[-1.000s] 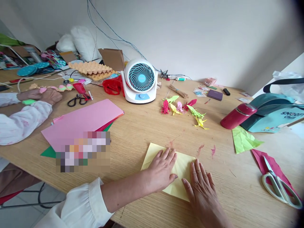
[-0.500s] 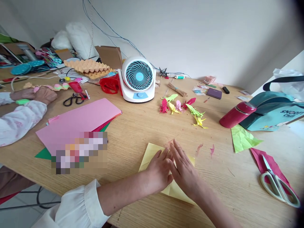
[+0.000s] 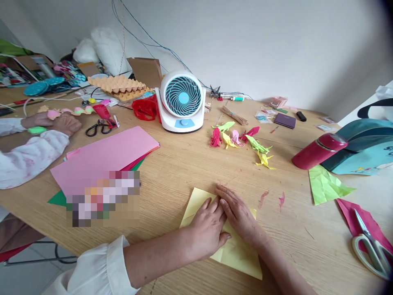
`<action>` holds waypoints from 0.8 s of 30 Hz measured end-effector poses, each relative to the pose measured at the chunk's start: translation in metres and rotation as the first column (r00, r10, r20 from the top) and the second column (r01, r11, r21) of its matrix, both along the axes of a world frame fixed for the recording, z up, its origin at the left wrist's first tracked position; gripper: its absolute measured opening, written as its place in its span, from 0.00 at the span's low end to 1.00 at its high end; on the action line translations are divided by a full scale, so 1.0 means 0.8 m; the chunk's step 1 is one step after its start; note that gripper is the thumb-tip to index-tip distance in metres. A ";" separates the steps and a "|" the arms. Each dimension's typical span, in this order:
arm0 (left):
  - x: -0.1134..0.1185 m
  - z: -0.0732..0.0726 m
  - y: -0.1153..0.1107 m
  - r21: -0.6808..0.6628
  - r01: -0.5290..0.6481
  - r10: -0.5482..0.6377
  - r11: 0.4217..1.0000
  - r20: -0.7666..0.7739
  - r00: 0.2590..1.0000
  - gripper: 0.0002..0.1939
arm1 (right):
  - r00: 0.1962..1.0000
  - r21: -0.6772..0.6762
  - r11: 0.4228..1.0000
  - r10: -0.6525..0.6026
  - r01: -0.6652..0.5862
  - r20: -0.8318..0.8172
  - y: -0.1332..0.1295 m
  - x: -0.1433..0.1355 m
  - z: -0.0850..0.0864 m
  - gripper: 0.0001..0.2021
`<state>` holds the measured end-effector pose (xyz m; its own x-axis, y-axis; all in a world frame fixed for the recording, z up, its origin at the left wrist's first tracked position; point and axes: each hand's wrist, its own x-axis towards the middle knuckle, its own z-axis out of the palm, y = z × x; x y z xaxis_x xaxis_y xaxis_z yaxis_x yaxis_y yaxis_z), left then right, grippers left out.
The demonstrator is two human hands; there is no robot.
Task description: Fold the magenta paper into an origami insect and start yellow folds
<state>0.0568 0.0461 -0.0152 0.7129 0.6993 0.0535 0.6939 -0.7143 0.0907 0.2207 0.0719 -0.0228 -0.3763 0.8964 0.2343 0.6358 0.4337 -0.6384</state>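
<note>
Your left hand (image 3: pixel 207 229) lies flat on the yellow paper (image 3: pixel 238 256), palm down, fingers slightly parted and thumb out to the side; it grips nothing. Your right hand (image 3: pixel 239 213) reaches in from the other side, fingers extended and close together, meeting the left fingertips near the paper's far edge. It is not closed around anything either, though the overlap makes it hard to tell how much of it touches the sheet. The paper rests on the wooden table (image 3: pixel 172 180) right in front of you, creases showing on its near half.

Beyond it you have a cluster of folded paper figures (image 3: pixel 235 137) and a white fan (image 3: pixel 183 98). To your right, scissors (image 3: pixel 365 230) lie on a red paper (image 3: pixel 373 221), with a crumpled green paper (image 3: pixel 330 186) near a tilted red flask (image 3: pixel 317 152). To your left, a large pink sheet (image 3: pixel 107 157) tops a stack.
</note>
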 end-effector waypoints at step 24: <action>-0.006 0.003 0.003 -0.173 0.015 -0.001 0.985 0.083 0.997 0.37 | 0.975 0.235 0.950 0.178 -0.206 0.134 0.008 0.032 -0.022 0.28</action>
<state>0.0524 0.0488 -0.0125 0.7166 0.6974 -0.0093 0.6733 -0.6883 0.2700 0.2464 0.0781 -0.0402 -0.5715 0.7244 0.3855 0.5852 0.6891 -0.4274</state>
